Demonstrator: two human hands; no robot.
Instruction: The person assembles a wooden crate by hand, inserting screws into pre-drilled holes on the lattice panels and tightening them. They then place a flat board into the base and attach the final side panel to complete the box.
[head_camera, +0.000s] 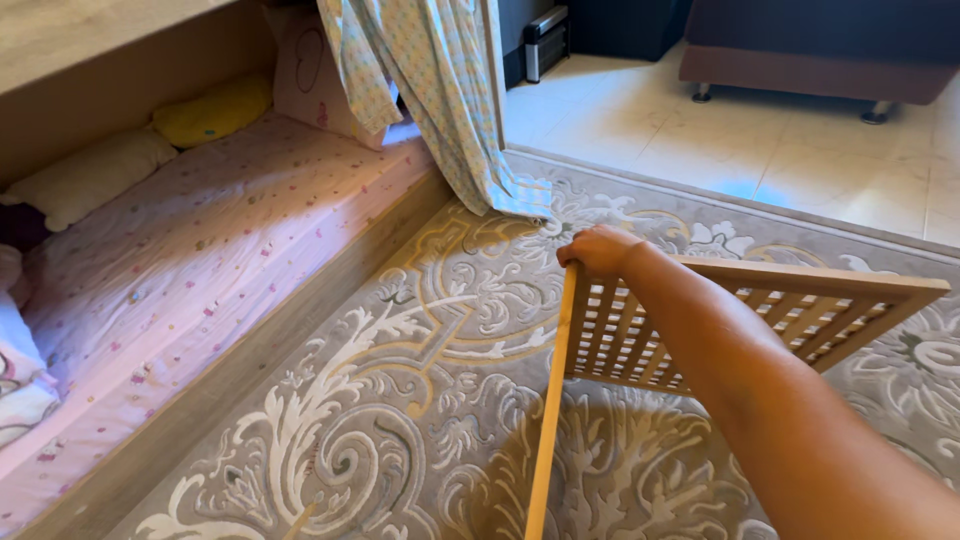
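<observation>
Right hand (600, 250) has its fingers curled tight over the top corner of a wooden slatted frame (640, 340), gripping where the upright edge rail meets the top rail. Knuckles face the camera, fingertips hidden behind the wood. Left hand not in view.

The frame is held up off the carpet (400, 400), tilted, one long pale rail running down toward the bottom of the picture, the lattice panel spreading right under the forearm. I can't tell whether its lower end rests on the carpet.

Handling, as a judgement: stiff, rigid wood, probably light to moderate for one hand since it's mostly open lattice. Long and awkward, so it would swing or twist about a single corner grip. Thin cross slats look like the weak part; better to hold the thicker outer rails or corner joints. Smooth wood, not slippery, hard edges.

Materials around: carpet is grey-beige with raised cream scroll and leaf pattern, short soft pile. To the left a low bed (200, 250) with wooden side board and pink speckled sheet, soft; a yellow pillow (212, 110) and a cream pillow (90, 175) at the back. Light patterned curtain (440, 90) hangs down onto the carpet. Beyond, glossy pale floor tiles (760, 130) and a dark sofa base (820, 60) on short legs.
</observation>
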